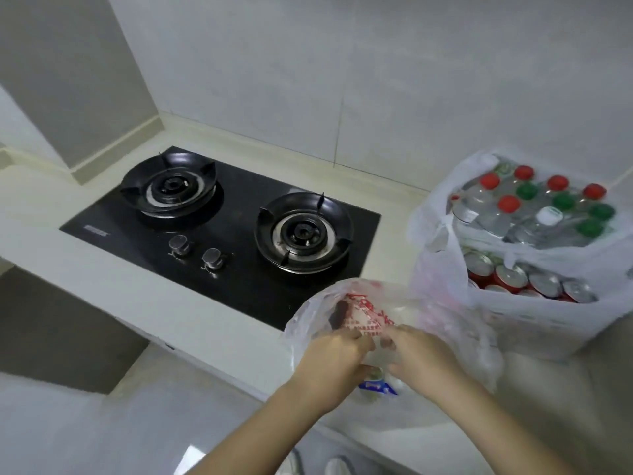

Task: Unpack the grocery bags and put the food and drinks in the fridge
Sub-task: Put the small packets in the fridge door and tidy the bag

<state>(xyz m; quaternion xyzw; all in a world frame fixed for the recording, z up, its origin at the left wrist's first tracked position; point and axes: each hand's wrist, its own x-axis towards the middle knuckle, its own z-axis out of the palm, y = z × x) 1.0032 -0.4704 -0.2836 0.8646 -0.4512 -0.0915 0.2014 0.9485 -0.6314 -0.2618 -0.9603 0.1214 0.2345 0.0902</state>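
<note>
A thin plastic bag with red print (363,313) lies on the counter's front edge. My left hand (334,363) and my right hand (423,354) both pinch its plastic near the mouth, close together. Something with a blue label (376,387) shows through the bag below my hands; the rest of its contents is hidden. To the right stands a white bag of water bottles (534,207) with red, green and white caps. In front of it, a second white bag holds red drink cans (527,282).
A black two-burner gas hob (219,214) with two knobs is set into the pale counter (85,265) left of the bags. White tiled wall behind. The floor and my shoes show below the counter edge.
</note>
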